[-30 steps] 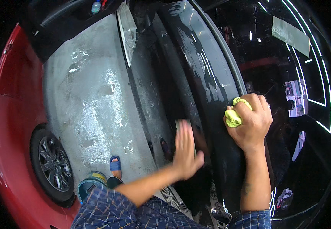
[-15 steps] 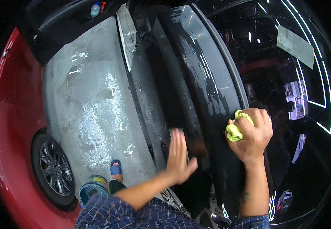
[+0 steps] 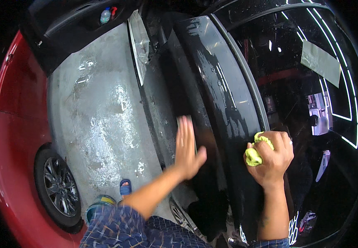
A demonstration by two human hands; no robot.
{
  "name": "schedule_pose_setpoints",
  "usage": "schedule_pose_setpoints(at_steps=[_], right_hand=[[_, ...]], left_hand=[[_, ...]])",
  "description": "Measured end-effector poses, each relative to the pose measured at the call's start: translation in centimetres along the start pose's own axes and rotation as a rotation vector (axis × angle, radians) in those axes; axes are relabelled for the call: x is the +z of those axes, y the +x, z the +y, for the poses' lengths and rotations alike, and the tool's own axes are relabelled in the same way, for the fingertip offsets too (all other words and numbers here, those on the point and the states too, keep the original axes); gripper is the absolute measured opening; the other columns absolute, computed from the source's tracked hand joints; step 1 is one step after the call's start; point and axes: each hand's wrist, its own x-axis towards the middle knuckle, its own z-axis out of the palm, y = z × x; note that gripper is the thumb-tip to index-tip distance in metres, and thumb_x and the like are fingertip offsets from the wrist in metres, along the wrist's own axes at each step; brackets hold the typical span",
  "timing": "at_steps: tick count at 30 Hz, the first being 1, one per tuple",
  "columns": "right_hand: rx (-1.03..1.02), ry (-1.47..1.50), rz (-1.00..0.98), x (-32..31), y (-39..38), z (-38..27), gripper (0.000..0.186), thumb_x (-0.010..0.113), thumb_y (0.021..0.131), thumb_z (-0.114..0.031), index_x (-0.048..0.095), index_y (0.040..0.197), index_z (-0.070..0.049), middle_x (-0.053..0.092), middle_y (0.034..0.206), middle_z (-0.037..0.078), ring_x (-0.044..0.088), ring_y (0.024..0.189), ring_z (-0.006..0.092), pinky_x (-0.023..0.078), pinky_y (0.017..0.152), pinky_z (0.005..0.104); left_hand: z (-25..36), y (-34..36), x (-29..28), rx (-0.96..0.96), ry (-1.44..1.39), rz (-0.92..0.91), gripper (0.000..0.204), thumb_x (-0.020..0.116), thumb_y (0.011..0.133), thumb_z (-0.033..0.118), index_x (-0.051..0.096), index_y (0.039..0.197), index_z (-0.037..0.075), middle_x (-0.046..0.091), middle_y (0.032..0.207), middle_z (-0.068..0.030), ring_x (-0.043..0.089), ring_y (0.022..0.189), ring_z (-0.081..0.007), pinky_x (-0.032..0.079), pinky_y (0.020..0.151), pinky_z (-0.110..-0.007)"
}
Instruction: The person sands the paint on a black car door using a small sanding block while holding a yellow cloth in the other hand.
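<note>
My right hand (image 3: 273, 159) is closed around a crumpled yellow-green cloth (image 3: 254, 157), resting at the edge of a black car's window glass (image 3: 286, 124). Flat against the side of the black car (image 3: 228, 103) lies my left hand (image 3: 187, 151), fingers stretched out together and thumb apart. A thin pale edge shows by its fingertips and beside the palm; what it belongs to is hidden under the hand. Streaks of water cover the upper part of the panel, while the strip around my left hand looks darker and smoother.
A red car (image 3: 17, 136) with a dark-rimmed wheel (image 3: 59, 186) stands to the left. Between the cars is a wet grey floor (image 3: 100, 111) with a bucket (image 3: 98, 204) near my sandalled foot (image 3: 125, 187). An open black door (image 3: 63, 25) holds a bottle (image 3: 105, 16) at the far left.
My left hand has slid forward along the black panel. My right hand keeps its grip on the cloth at about the same spot on the car. The whole view has shifted slightly.
</note>
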Motion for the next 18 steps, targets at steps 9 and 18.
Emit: schedule_pose_setpoints(at_steps=[9, 18], right_hand=[[-0.039, 0.094, 0.063, 1.3, 2.4, -1.1, 0.029, 0.09, 0.069, -0.02, 0.063, 0.076, -0.012, 0.072, 0.095, 0.006, 0.065, 0.084, 0.0315, 0.046, 0.071, 0.0461], [0.021, 0.05, -0.028, 0.3, 0.6, -0.4, 0.03, 0.091, 0.066, -0.018, 0.062, 0.075, -0.012, 0.072, 0.097, 0.006, 0.065, 0.086, 0.0309, 0.046, 0.073, 0.0458]], left_hand=[[-17.9, 27.1, -14.7, -0.035, 0.092, 0.249, 0.081, 0.026, 0.119, 0.052, 0.014, 0.172, -0.008, 0.008, 0.182, -0.0295, 0.003, 0.171, -0.0389, 0.005, 0.139, -0.046], [1.1, -3.5, -0.6, 0.046, -0.113, -0.058, 0.104, 0.052, 0.107, 0.052, 0.004, 0.169, -0.016, 0.002, 0.177, -0.0423, 0.001, 0.167, -0.0564, 0.003, 0.134, -0.065]])
